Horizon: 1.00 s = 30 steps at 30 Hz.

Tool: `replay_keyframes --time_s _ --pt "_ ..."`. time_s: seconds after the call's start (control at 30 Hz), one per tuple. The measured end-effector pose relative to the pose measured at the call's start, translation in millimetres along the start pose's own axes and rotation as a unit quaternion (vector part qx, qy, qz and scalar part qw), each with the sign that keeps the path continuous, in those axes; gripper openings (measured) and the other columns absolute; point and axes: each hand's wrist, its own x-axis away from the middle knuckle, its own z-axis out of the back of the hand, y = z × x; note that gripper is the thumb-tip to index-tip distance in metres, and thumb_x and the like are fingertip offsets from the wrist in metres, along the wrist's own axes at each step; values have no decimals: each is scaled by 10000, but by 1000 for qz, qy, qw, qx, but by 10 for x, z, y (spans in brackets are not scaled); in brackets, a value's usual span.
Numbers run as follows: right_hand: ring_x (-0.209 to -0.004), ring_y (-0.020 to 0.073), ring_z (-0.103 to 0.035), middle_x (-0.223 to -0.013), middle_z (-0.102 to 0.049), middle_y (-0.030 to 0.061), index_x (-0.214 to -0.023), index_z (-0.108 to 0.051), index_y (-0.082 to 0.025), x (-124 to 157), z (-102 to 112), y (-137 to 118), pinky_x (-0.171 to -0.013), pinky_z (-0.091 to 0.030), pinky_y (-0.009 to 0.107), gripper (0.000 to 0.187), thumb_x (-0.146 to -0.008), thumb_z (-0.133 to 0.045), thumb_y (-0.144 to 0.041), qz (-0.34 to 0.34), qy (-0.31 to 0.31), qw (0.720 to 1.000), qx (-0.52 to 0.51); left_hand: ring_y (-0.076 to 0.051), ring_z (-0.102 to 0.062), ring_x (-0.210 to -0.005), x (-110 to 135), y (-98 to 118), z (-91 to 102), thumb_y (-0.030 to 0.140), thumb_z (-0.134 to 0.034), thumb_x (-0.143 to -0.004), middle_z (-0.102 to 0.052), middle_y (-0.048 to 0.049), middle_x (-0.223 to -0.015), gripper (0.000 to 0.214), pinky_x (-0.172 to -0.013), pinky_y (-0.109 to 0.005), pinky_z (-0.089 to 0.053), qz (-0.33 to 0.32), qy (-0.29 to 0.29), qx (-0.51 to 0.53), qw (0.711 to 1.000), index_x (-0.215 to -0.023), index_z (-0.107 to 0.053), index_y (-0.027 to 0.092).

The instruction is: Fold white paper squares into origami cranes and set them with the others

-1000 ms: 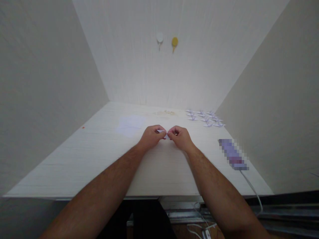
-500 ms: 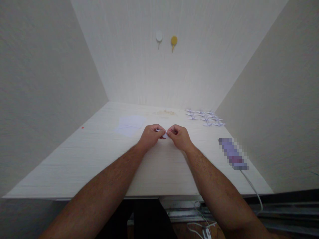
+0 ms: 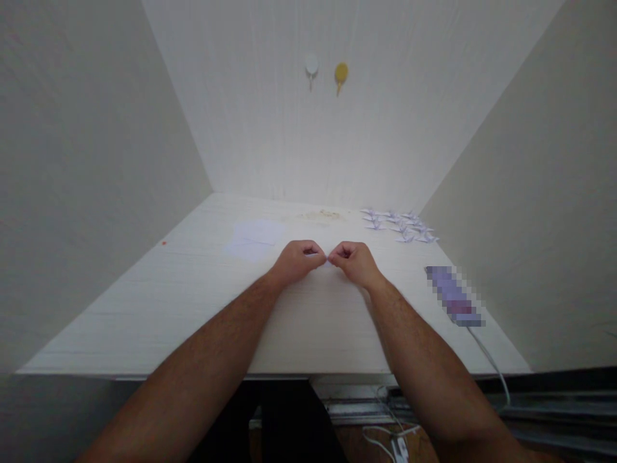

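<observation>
Both my hands meet over the middle of a pale wooden table (image 3: pixel 193 302). My left hand (image 3: pixel 296 260) and my right hand (image 3: pixel 354 262) are curled, fingertips pinching a small folded piece of pale paper (image 3: pixel 328 262) between them. Only a sliver of the paper shows; the fingers hide most of it. Several small folded paper cranes (image 3: pixel 400 226) lie in a group at the back right. A few flat pale paper sheets (image 3: pixel 255 235) lie behind my left hand.
A blurred purple device (image 3: pixel 453 296) with a white cable (image 3: pixel 491 366) lies near the table's right edge. Walls close in on left, back and right. Two hooks, one white (image 3: pixel 311 65) and one yellow (image 3: pixel 340 72), hang on the back wall. Cables lie on the floor below.
My fingertips have closed tighter together, so less of the folded paper shows. The view has shifted slightly; hands stay in the same place.
</observation>
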Motion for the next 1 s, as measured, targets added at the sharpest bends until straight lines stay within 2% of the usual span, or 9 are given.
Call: replay_keyframes --time_s 0.07,0.13,0.27,0.33,0.47,0.57,0.73,0.87,1.0 --pt "-518 97 -473 -564 -593 -14 -652 -662 -159 2 -3 -6 -492 -345 225 157 -707 -649 -306 2 -3 1000 1 -123 -591 -643 -8 -5 12 259 -648 -696 -675 -8 -666 112 -619 -227 -444 -9 -9 -6 1000 -680 -698 161" --pt "-538 103 -498 -587 -608 -4 -671 -663 -157 -4 -21 -16 -511 -372 230 177 -712 -657 -329 4 14 1000 -25 -112 -573 -634 -19 -16 6 263 -663 -687 -667 -3 -666 106 -614 -221 -434 0 13 23 1000 -677 -694 162" --pt "-582 119 -559 -681 -645 4 -862 -637 -165 -27 -76 -26 -554 -453 247 351 -624 -751 -397 -24 61 987 -144 -77 -450 -458 -44 -59 -48 321 -685 -680 -545 39 -522 165 -468 -209 -355 67 84 166 980 -685 -648 161" --pt "-579 124 -572 -695 -650 6 -874 -610 -170 -30 -100 -21 -546 -471 253 416 -580 -784 -408 -44 60 982 -176 -83 -480 -470 -53 -77 -74 325 -698 -666 -552 31 -532 182 -461 -207 -361 83 105 227 965 -694 -628 159" --pt "-537 118 -555 -628 -632 6 -771 -628 -166 -7 -114 -26 -504 -444 242 291 -654 -732 -412 -49 23 989 -136 -125 -610 -599 -54 -72 -98 340 -728 -634 -622 0 -644 250 -535 -221 -442 112 121 282 945 -772 -620 162" --pt "-503 111 -534 -570 -610 -6 -704 -623 -167 11 -103 -51 -476 -407 228 208 -696 -682 -367 -36 10 993 -115 -124 -614 -618 -46 -56 -106 336 -732 -619 -641 -5 -680 270 -598 -243 -479 111 104 269 951 -792 -623 160" --pt "-485 108 -515 -559 -598 -14 -680 -592 -180 5 -112 -59 -470 -401 229 166 -705 -653 -332 -21 61 992 -105 -90 -539 -546 -35 -39 -93 287 -724 -605 -628 26 -625 199 -540 -209 -415 83 90 179 976 -736 -638 165" --pt "-545 118 -550 -638 -631 -1 -761 -622 -188 -1 -151 -26 -526 -448 239 143 -723 -649 -323 9 97 992 -78 -89 -527 -507 -30 -14 -83 242 -703 -603 -626 30 -582 150 -489 -201 -375 94 87 139 982 -695 -614 164" --pt "-629 139 -604 -720 -672 17 -818 -644 -192 5 -167 -19 -595 -490 257 152 -710 -673 -295 41 129 989 -55 -97 -528 -460 -25 12 -96 206 -686 -600 -617 36 -535 187 -453 -199 -373 92 86 159 979 -752 -583 173"
